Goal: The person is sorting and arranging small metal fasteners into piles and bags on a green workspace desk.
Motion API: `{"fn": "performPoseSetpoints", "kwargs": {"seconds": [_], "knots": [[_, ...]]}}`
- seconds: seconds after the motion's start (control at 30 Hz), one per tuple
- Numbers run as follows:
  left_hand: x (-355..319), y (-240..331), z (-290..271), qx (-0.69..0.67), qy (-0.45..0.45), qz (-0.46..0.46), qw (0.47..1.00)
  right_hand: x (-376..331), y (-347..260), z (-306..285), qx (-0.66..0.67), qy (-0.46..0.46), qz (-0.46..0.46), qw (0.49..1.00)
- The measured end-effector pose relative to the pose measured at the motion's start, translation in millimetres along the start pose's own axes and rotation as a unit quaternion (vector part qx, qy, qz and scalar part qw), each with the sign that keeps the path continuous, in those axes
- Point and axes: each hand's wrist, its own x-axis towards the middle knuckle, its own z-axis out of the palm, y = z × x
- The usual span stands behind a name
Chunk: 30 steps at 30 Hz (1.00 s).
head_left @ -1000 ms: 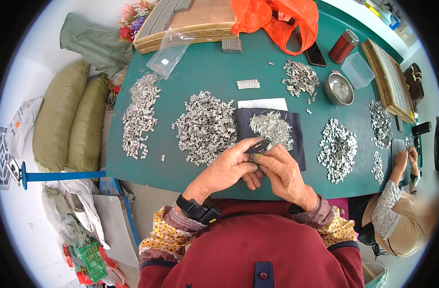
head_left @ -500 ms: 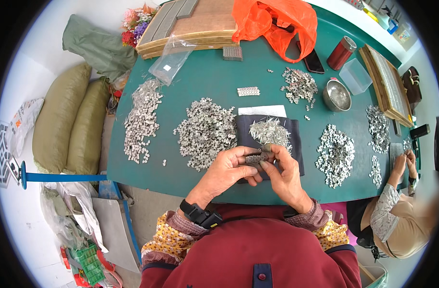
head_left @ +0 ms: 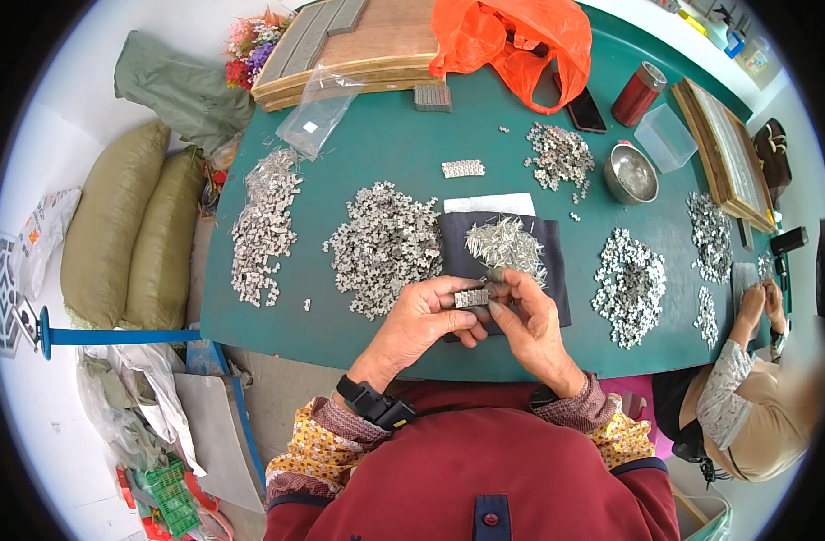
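Between my two hands is a short strip of interlocked grey metal links. My left hand grips its left end between thumb and fingers. My right hand is closed at the right end, thumb and fingertips pinched together; whether a small pin is also in them is too small to tell. Just beyond my fingers, a heap of thin silvery pins rests on a dark cloth. To the left lies a large pile of small metal links. Another assembled strip lies farther back.
More link piles lie right and far left on the green table. Behind stand wooden trays, an orange plastic bag, a phone, a red can and a metal bowl. A co-worker's hands work at the right.
The held strip has turned slightly, so its lighter link face now shows. My hands have hardly moved, and the whole view has shifted a little.
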Motion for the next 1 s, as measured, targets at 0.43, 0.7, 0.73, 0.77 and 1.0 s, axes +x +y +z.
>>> {"fn": "performPoseSetpoints", "kwargs": {"seconds": [0.43, 0.7, 0.73, 0.77, 1.0], "knots": [[3.4, -9.8, -2.4, -0.011, 0.037, 0.0, 0.999, 0.4, 2.4, -0.5, -0.022, -0.021, -0.006, 1.0], [3.2, -11.6, -1.1, 0.028, 0.072, -0.004, 0.997, -0.6, 6.7, -5.9, -0.051, -0.019, -0.053, 0.997], [2.1, -11.3, -1.9, 0.024, 0.084, -0.011, 0.996, 1.1, 5.0, -10.3, -0.083, -0.022, -0.065, 0.994], [2.6, -12.7, -3.6, 0.023, 0.074, -0.005, 0.997, 3.5, 1.7, -16.1, -0.096, -0.003, -0.073, 0.993], [4.6, -13.5, -7.8, -0.041, 0.039, 0.022, 0.998, 53.8, 21.5, -99.8, -0.412, 0.119, -0.146, 0.891]]}}
